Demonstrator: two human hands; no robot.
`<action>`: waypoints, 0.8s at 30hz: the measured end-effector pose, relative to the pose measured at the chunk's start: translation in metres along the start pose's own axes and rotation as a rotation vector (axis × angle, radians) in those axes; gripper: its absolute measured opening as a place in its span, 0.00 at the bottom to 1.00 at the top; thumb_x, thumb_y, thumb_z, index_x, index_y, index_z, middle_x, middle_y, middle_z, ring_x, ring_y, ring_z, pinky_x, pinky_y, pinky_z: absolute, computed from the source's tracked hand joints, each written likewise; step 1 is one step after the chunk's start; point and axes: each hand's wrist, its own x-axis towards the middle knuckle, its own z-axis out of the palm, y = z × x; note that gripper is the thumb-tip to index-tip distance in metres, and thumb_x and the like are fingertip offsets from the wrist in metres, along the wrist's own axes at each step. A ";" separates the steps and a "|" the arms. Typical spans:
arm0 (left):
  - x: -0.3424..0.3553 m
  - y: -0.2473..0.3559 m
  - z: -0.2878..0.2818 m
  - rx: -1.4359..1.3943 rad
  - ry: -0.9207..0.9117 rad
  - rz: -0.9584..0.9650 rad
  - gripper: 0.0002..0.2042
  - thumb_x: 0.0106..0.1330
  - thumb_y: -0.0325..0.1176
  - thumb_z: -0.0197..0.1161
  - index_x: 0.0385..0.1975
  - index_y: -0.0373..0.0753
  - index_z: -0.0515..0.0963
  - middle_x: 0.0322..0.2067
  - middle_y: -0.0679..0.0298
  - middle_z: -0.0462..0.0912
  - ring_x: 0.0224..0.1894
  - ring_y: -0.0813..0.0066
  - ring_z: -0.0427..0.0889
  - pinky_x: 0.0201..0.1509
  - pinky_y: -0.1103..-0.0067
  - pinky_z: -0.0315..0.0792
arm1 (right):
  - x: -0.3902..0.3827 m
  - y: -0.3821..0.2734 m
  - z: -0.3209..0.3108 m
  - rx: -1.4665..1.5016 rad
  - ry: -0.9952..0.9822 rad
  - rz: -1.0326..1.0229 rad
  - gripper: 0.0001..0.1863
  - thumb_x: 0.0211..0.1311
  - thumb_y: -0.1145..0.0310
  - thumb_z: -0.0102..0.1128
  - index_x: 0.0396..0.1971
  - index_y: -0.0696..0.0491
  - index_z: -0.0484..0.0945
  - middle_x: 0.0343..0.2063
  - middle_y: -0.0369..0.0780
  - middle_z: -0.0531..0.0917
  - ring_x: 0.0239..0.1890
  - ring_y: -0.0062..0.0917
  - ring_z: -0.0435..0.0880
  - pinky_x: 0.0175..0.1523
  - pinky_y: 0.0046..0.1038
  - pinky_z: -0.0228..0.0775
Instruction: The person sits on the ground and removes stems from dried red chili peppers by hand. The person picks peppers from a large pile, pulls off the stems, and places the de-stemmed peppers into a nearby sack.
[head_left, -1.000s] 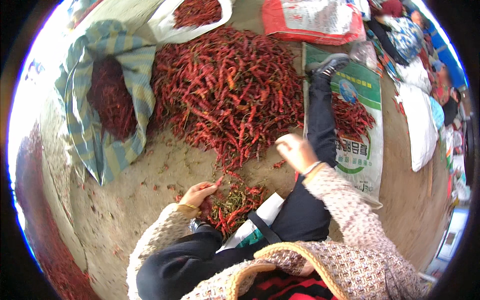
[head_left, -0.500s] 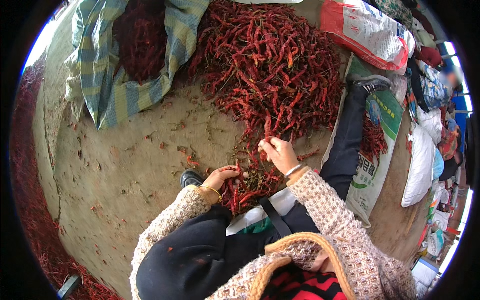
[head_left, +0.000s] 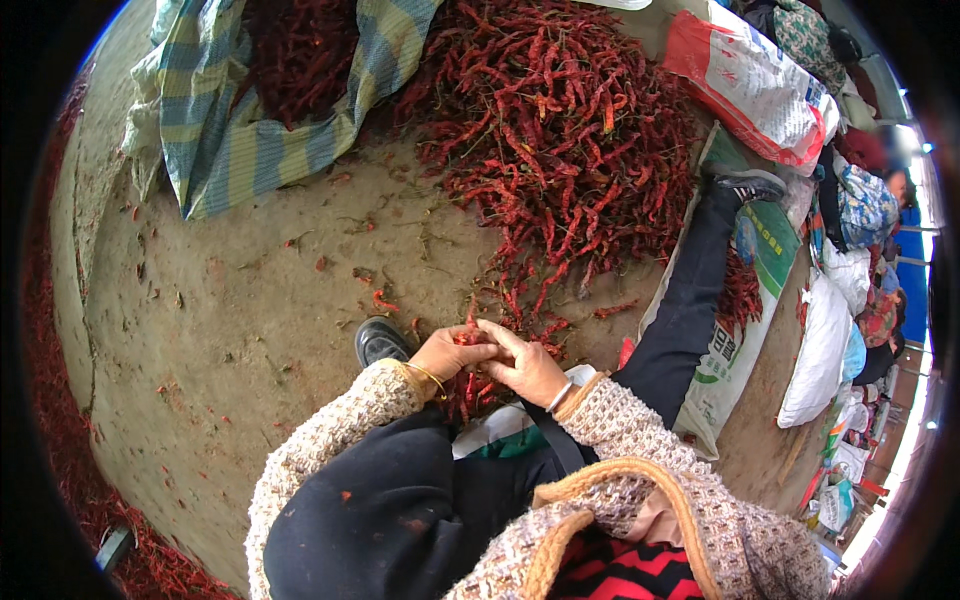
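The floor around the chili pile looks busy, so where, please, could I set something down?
The widest patch of floor lies left of the left hand, below the striped sack, with scattered chili bits. A narrower strip runs between the flat printed sack and white bundle. It is crowded from the chili pile to the right hand.

Slender, wrinkled red chilli peppers [head_left: 466, 337] are gripped in the left hand's fingers [head_left: 480, 353]; one tip projects past them, pointing away from the body. Remaining lengths are partly hidden. Loose red chilli peppers [head_left: 467, 393] lie beneath.
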 end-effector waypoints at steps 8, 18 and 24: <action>0.005 -0.007 -0.005 0.388 0.374 0.488 0.12 0.61 0.30 0.61 0.43 0.35 0.75 0.26 0.66 0.80 0.25 0.80 0.76 0.31 0.84 0.69 | -0.017 0.044 -0.008 0.131 -0.034 0.411 0.14 0.61 0.61 0.58 0.30 0.58 0.79 0.19 0.34 0.80 0.15 0.13 0.71 0.21 0.18 0.60; -0.006 0.002 -0.003 1.213 -0.244 0.584 0.18 0.55 0.30 0.60 0.47 0.35 0.72 0.38 0.50 0.77 0.41 0.52 0.78 0.43 0.66 0.73 | -0.017 0.020 -0.013 0.697 -0.037 0.427 0.10 0.64 0.67 0.54 0.37 0.59 0.73 0.21 0.33 0.78 0.22 0.15 0.75 0.28 0.19 0.69; -0.010 0.002 0.004 0.993 -0.139 0.431 0.13 0.59 0.34 0.59 0.40 0.36 0.76 0.31 0.50 0.80 0.35 0.52 0.80 0.38 0.67 0.73 | -0.015 0.010 -0.014 0.763 0.061 0.316 0.12 0.63 0.66 0.56 0.40 0.58 0.72 0.23 0.35 0.80 0.22 0.14 0.76 0.26 0.17 0.69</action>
